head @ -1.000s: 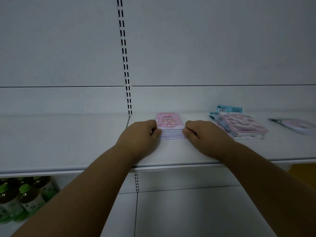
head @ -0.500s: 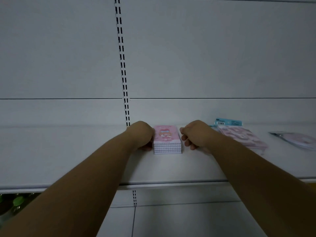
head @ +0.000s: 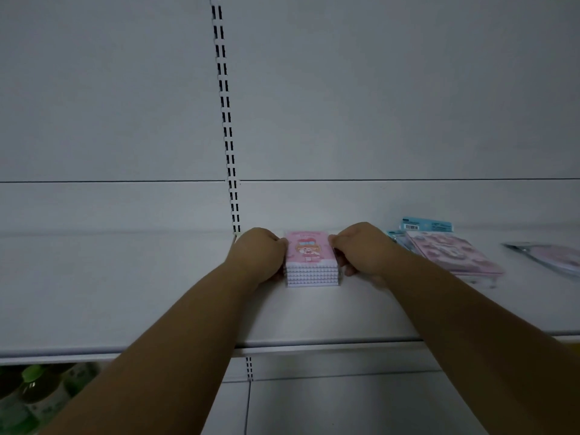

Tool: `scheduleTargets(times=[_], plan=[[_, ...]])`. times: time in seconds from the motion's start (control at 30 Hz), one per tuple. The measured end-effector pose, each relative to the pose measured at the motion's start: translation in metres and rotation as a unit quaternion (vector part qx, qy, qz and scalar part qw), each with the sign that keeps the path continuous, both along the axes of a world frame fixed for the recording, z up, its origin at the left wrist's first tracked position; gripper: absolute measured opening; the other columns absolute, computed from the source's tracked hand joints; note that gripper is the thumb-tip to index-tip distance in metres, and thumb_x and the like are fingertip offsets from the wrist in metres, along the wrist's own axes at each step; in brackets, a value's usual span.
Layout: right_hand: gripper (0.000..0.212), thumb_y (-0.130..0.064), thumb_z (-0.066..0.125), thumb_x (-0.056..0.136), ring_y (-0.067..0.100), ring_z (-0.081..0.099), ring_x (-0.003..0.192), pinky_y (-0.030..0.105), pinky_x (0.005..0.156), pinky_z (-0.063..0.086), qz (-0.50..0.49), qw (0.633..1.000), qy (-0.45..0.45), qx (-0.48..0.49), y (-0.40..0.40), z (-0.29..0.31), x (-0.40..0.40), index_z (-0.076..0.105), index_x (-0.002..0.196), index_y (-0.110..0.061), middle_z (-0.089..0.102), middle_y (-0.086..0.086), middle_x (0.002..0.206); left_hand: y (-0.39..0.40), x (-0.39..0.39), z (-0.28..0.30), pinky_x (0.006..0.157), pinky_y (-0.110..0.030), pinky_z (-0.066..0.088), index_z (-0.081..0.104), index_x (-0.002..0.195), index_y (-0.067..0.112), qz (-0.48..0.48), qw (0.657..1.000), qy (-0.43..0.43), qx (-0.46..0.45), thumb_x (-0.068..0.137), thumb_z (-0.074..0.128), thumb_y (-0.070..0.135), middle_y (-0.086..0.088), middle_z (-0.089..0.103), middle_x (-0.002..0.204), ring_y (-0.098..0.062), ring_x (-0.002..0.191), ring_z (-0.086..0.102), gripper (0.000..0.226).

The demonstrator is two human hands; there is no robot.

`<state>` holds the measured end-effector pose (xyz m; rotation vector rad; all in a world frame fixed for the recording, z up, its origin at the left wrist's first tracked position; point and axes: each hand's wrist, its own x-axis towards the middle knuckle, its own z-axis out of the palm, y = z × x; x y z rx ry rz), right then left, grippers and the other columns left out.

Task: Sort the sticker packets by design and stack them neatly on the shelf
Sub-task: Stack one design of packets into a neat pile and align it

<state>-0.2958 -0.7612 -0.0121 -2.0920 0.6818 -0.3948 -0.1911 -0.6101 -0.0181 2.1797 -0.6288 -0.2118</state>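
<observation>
Lower shelf: at my bottom left I see dim green-capped drink bottles [head: 29, 390], blurred, standing under the shelf edge.
Shelf: the flat white metal shelf [head: 125, 296] runs the full width in front of me, and both my forearms reach over its front lip.
Left hand: my left hand [head: 255, 257] sits on the shelf with its fingers curled against the left side of the pink stack; I read it as gripping that side, though the fingertips are hidden behind the knuckles.
Right hand: my right hand [head: 361, 249] mirrors it, fingers curled round the right side of the stack, thumb at the top edge.
Task thing: the neat stack of pink sticker packets with a cartoon girl on top [head: 310, 259] lies flat on the shelf between my two hands, touching both, its edges squared up, close to the back wall.
Other packets: to the right, just beyond my right wrist, lies a looser slanted pile of pink and blue sticker packets [head: 452, 252]; further right, apart from it, a single clear-wrapped pale packet [head: 549, 255] lies near the frame edge.
Back wall: a white panel wall with a black slotted upright strip [head: 224, 114] rises behind the stack.
</observation>
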Motion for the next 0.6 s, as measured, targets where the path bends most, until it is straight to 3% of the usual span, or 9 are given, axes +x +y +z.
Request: scheduleTargets(times=[0.1, 0.33, 0.47, 0.6], plan=[[0.039, -0.023, 0.051, 0.098, 0.022, 0.051, 0.051, 0.034, 0.061, 0.045, 0.004, 0.999, -0.01, -0.035, 0.004, -0.004, 0.002, 0.066, 0.079, 0.007, 0.06, 0.017, 0.064, 0.001, -0.001, -0.002, 0.079, -0.04, 0.059, 0.072, 0.076, 0.008, -0.004, 1.0, -0.011, -0.003, 0.097, 0.049, 0.027, -0.011, 0.075, 0.074, -0.029, 0.071, 0.074, 0.036], [0.045, -0.027, 0.047, 0.101, 0.014, 0.049, 0.052, 0.025, 0.057, 0.038, 0.002, 0.997, -0.021, -0.071, 0.006, -0.011, -0.001, 0.057, 0.059, -0.012, 0.057, 0.004, 0.057, 0.003, -0.002, -0.002, 0.079, -0.04, 0.059, 0.074, 0.084, 0.009, -0.011, 1.0, -0.01, -0.011, 0.097, 0.05, 0.028, -0.01, 0.076, 0.075, -0.027, 0.068, 0.071, 0.034], [0.04, -0.024, 0.048, 0.099, 0.019, 0.054, 0.056, 0.029, 0.059, 0.047, -0.026, 0.998, -0.053, 0.009, 0.005, -0.009, -0.005, 0.066, 0.08, 0.005, 0.067, 0.021, 0.077, 0.004, -0.004, 0.004, 0.077, -0.041, 0.061, 0.072, 0.095, -0.002, 0.001, 0.998, 0.047, -0.03, 0.1, 0.048, 0.019, -0.018, 0.075, 0.083, -0.029, 0.06, 0.066, 0.032], [0.03, -0.011, 0.048, 0.098, 0.015, 0.055, 0.055, 0.023, 0.054, 0.049, -0.01, 0.999, -0.048, -0.013, 0.005, -0.008, -0.009, 0.074, 0.092, 0.002, 0.069, 0.014, 0.076, 0.002, -0.006, 0.013, 0.066, -0.041, 0.06, 0.067, 0.105, -0.01, 0.005, 0.991, 0.119, -0.06, 0.099, 0.052, 0.009, -0.024, 0.072, 0.089, -0.027, 0.055, 0.062, 0.025]])
